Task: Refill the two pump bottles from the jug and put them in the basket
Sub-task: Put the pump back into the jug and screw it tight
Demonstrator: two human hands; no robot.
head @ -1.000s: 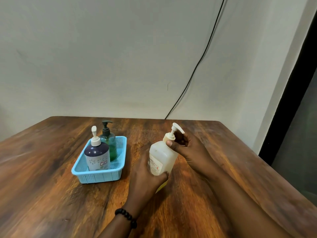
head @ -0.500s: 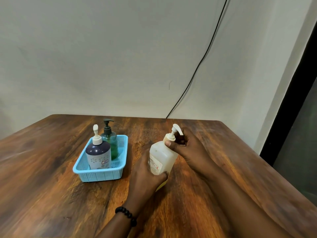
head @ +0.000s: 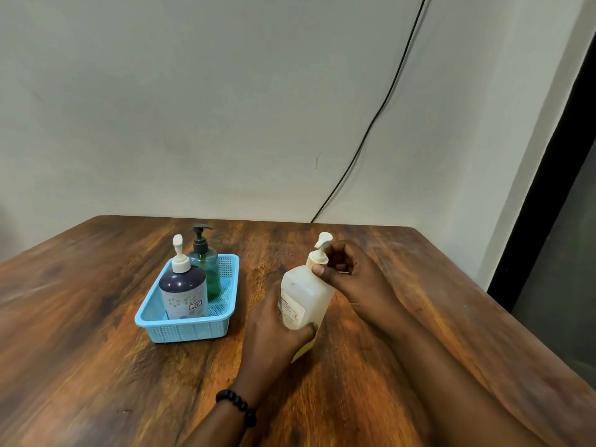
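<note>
- The left hand [head: 274,330] wraps the lower body of the white jug [head: 304,298], which tilts slightly on the wooden table [head: 96,366].
- The right hand [head: 351,279] pinches the jug's pump collar [head: 317,258] between thumb and fingers.
- To the left, the blue basket [head: 190,330] holds the purple pump bottle [head: 183,291] near and the green pump bottle [head: 206,266] behind it, both upright.

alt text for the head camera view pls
Two bare hands work a white jug on a wooden table: the left hand grips its body, the right hand its pump collar. Two pump bottles stand in a blue basket to the left.
</note>
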